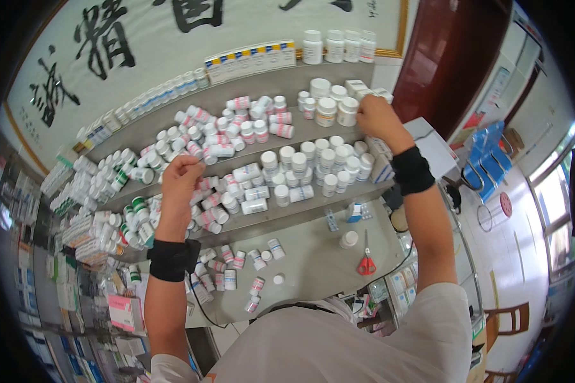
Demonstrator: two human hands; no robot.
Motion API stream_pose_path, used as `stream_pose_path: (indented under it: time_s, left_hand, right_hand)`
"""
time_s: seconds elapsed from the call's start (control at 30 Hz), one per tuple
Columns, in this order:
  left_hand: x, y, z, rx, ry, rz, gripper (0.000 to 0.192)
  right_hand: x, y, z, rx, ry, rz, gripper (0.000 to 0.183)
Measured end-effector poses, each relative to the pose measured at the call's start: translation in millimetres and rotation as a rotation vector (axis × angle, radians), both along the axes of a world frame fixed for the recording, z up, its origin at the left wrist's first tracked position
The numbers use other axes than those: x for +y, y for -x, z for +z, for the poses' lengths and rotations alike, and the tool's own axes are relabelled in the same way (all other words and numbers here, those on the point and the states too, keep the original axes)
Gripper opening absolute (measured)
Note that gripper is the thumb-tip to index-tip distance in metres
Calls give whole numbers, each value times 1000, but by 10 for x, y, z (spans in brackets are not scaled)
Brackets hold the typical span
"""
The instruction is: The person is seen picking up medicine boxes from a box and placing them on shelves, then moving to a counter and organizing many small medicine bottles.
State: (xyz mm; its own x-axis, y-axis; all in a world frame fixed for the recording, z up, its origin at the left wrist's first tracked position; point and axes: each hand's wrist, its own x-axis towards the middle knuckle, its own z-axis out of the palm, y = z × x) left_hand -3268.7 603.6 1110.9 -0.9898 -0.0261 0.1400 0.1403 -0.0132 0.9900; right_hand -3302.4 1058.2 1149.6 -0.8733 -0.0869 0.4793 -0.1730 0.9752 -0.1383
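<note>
My left hand (178, 184) hovers at the left middle of a grey stepped shelf (316, 134), its fingers curled. Around it lie many tumbled white pill bottles with pink labels (216, 140); whether it holds one cannot be told. At the right end of the middle step, my right hand (382, 123) is bent down beside a large white pill bottle (348, 111) with an orange-marked label. Small white boxes (357, 87) sit just behind it. The fingers are partly hidden, so their grip does not show. Both wrists wear black bands.
On the counter (311, 258) below are red-handled scissors (366, 263), an upright white bottle (349, 239), blister packs (331, 221) and several loose bottles (256, 286). White bottles (298, 163) crowd the lower step. A cable (199, 306) hangs from my left wristband.
</note>
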Motion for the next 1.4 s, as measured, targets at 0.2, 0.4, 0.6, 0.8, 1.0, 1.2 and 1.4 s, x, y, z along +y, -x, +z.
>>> stream_pose_path:
  time_s: [0.2, 0.4, 0.6, 0.8, 1.0, 1.2, 1.4]
  left_hand:
    - [113, 60, -100, 47, 125, 31, 19]
    - [310, 166, -173, 379, 663, 60, 31]
    - [303, 232, -226, 379, 653, 111, 28]
    - [207, 232, -252, 321, 579, 117, 24]
    - [94, 188, -241, 301, 507, 95, 20]
    - [113, 172, -232, 290, 483, 91, 18]
    - [28, 115, -220, 256, 417, 88, 18]
  right_hand:
    - [-274, -186, 277, 1, 100, 20, 18]
    - [-1005, -10, 145, -59, 169, 453, 17]
    - [-1522, 247, -225, -49, 55, 369, 12]
    - [-1434, 283, -293, 2, 53, 325, 28]
    - [-1027, 109, 133, 22, 291, 171, 52]
    - [-931, 236, 12, 0, 61, 232, 31]
    - [-1042, 250, 25, -40, -74, 126, 19]
